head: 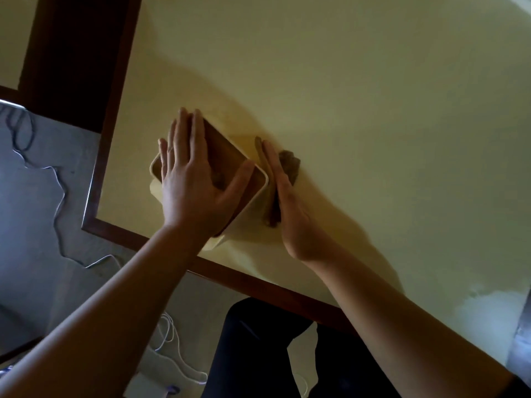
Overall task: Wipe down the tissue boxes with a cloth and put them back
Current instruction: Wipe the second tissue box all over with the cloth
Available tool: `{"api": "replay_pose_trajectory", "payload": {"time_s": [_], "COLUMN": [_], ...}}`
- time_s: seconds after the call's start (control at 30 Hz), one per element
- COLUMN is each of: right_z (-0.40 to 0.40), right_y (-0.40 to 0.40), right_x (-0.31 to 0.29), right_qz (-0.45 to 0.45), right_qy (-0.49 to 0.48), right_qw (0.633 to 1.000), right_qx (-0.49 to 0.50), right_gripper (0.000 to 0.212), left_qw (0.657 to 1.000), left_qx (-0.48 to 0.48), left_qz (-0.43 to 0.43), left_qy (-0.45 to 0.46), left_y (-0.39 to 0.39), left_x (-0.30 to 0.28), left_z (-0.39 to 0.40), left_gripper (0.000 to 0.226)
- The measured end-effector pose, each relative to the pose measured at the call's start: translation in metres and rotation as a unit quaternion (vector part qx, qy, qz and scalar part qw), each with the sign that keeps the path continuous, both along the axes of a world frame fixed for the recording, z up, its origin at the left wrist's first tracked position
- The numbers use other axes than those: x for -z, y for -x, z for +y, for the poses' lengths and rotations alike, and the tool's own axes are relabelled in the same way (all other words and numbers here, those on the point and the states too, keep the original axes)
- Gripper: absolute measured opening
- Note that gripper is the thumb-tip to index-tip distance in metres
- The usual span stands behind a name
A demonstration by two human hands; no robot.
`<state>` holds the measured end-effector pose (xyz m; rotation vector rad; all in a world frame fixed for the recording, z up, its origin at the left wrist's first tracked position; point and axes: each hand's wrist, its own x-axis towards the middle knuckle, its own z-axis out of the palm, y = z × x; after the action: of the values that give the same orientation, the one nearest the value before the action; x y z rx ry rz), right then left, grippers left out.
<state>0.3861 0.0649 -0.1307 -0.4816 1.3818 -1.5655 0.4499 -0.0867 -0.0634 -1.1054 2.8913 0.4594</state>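
Presently the tissue box (230,159) is steadied on the table (373,110) by the flat left hand (195,179); a cloth (288,165) is pressed against its side by the straight-fingered right hand (290,208). Wiping judged underway; replacing remains.

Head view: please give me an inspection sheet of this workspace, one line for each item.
Surface: pale yellow table with a dark brown wooden edge.
Job's things: one tissue box, cream body with a brown top, near the table's corner; a brown cloth lies against its right side.
Clutter: nothing seen.
Grips: left hand lies flat on the box top, fingers straight; right hand presses the cloth against the box side, fingers straight.
Cables: white cables run over the grey floor at the left and lower left.
Surroundings: grey floor; the person's dark trousers below the table edge.
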Motion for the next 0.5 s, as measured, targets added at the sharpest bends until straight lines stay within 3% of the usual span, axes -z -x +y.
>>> {"api": "replay_pose_trajectory", "payload": {"time_s": [0.13, 0.3, 0.5], "right_z": [0.017, 0.018, 0.031], "right_y": [-0.018, -0.024, -0.042], "right_x": [0.000, -0.008, -0.007], "right_qz": [0.025, 0.039, -0.007], "right_qy": [0.013, 0.000, 0.012], "right_qw": [0.999, 0.999, 1.000], "right_qx": [-0.021, -0.014, -0.020], "right_gripper": [0.053, 0.051, 0.059], "left_qw": [0.981, 0.997, 0.998], "left_qx": [0.192, 0.067, 0.055], "left_qz": [-0.007, -0.026, -0.012], "left_qy": [0.006, 0.006, 0.040], "left_y": [-0.003, -0.008, -0.007], "left_x": [-0.009, 0.000, 0.004], "left_z": [-0.018, 0.002, 0.011], "left_gripper": [0.086, 0.098, 0.090]}}
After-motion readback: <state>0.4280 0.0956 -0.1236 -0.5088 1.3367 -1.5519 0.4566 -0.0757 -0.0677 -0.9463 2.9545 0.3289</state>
